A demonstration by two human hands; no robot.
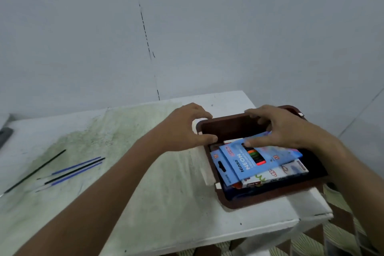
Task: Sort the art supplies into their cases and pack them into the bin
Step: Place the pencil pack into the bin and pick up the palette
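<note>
Your right hand point(278, 129) pinches the blue pencil box point(257, 159), thumb on its face; long axis runs left-right, hang tab nearer you. Left hand point(185, 129) grips the brown bin point(234, 129) rim. Lower boxes mostly hidden.

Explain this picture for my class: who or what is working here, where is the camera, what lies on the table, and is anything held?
There is no machine: a person works with two bare hands. The single camera sits on the person's head, looking forward and down. On the white table stands a brown bin holding a blue neon pencil box above other packs. The left hand has its grip on the bin's left rim. The right hand reaches over the bin, thumb on the pencil box. Loose thin pens, blue and black, lie far left.
</note>
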